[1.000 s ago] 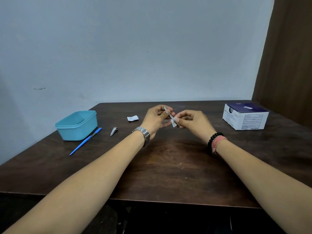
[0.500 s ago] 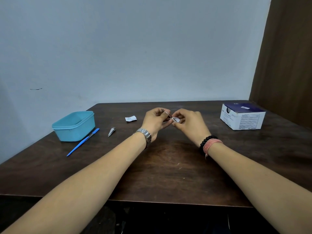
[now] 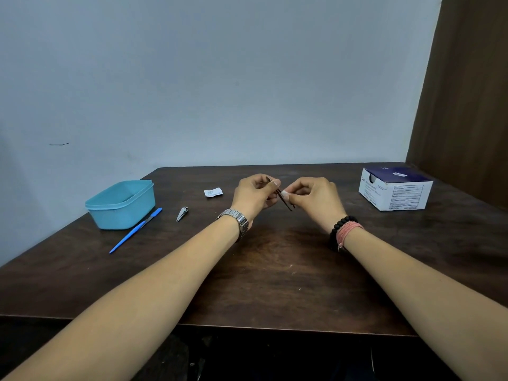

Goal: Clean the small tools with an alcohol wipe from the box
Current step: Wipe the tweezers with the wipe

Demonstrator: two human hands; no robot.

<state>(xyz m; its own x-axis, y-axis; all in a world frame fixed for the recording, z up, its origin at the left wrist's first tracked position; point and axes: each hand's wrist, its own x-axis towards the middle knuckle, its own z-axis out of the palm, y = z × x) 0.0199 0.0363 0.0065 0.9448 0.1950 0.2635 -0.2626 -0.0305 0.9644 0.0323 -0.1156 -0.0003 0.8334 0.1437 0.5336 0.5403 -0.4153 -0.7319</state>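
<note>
- We see two bare arms reaching out over a dark brown table (image 3: 275,270).
- The left hand (image 3: 254,195) is above the middle of the table. Its thumb and fingers pinch a thin metal tool (image 3: 287,202). It looks like tweezers, but it is too small for us to be sure.
- The thin metal tool tilts. Its top end is at the left thumb and its low end points down toward us.
- The right hand (image 3: 316,198) is just beside the left hand. Its thumb and fingers pinch a small white wipe (image 3: 285,193).
- The wipe is wrapped on the tool, near the middle of it. So both hands are closed tight, one on the tool and one on the wipe.
- The wipe box (image 3: 395,192) sits far to the right on the table. It is white with a dark blue top.
- A nail clipper (image 3: 182,213) lies on the table to the left of the hands.
- A blue tool (image 3: 136,230) with a long thin handle lies farther left. Its far end is just beside a light blue tub (image 3: 121,204).
- The tub has no lid on it.
- A small torn white packet (image 3: 213,192) lies flat on the table behind the nail clipper.
- A silver watch (image 3: 236,219) is on the left wrist.
- A black bead band and a pink band (image 3: 347,229) are on the right wrist.
</note>
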